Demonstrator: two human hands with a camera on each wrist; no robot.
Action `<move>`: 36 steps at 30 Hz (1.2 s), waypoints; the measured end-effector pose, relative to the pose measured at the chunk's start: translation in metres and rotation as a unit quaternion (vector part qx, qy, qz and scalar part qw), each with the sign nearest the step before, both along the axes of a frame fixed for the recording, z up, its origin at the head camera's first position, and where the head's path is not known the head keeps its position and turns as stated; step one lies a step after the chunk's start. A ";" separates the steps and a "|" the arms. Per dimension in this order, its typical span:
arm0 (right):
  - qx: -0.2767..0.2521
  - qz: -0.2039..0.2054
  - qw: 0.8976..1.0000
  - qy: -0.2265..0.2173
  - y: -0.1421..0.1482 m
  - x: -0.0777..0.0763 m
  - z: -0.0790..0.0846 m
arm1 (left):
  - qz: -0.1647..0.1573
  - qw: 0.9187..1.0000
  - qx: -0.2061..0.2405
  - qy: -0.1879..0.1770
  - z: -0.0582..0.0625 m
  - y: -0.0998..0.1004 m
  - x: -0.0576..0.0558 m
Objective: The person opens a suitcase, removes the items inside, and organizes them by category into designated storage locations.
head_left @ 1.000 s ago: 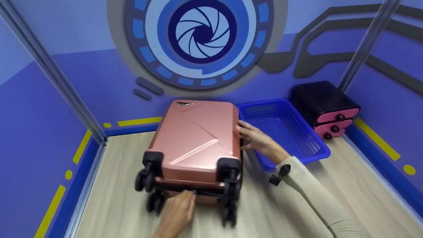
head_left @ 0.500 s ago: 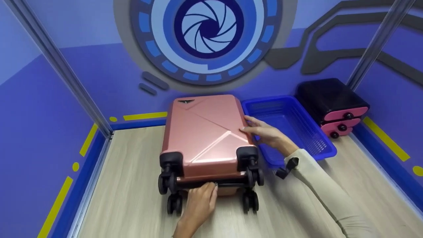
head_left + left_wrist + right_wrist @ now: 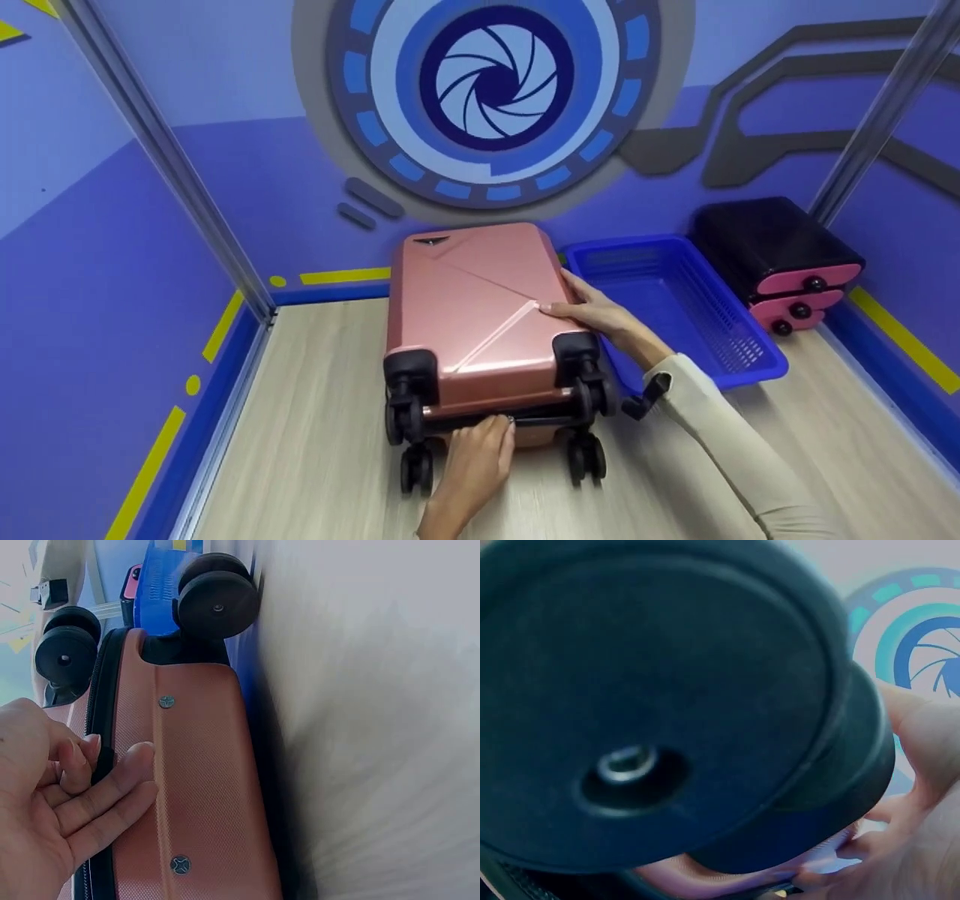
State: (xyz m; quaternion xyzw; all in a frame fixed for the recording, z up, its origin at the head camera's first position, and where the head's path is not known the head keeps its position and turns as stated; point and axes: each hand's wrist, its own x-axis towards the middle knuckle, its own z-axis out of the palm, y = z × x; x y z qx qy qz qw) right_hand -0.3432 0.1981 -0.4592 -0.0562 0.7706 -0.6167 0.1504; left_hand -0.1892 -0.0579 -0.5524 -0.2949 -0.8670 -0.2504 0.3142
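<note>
A pink hard-shell suitcase [image 3: 472, 300] lies flat, with its black wheels [image 3: 585, 454] toward me. At the wheel end my left hand [image 3: 476, 457] pinches a small zipper pull [image 3: 103, 763] between thumb and index finger; its other fingers lie against the shell. The black zipper [image 3: 103, 701] runs along the seam beside it. My right hand [image 3: 600, 311] rests on the suitcase's right edge, thumb on the top face and fingers down the side. In the right wrist view a wheel [image 3: 652, 690] hides most of the suitcase and part of that hand.
A blue plastic basket [image 3: 750, 373] stands right of the suitcase, close behind my right hand. Past it, a black and pink box with round knobs [image 3: 780, 247] sits in the back right corner. Blue printed walls [image 3: 247, 195] enclose the pale wooden surface [image 3: 322, 420].
The suitcase's wheel end has swung right, nearer the basket, with my left hand moving along at the zipper. My right thumb has come up onto the top face. The head view has shifted.
</note>
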 end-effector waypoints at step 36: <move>0.075 0.019 0.997 -0.019 0.012 0.060 0.018 | 0.034 0.996 0.036 -0.070 0.007 -0.014 0.014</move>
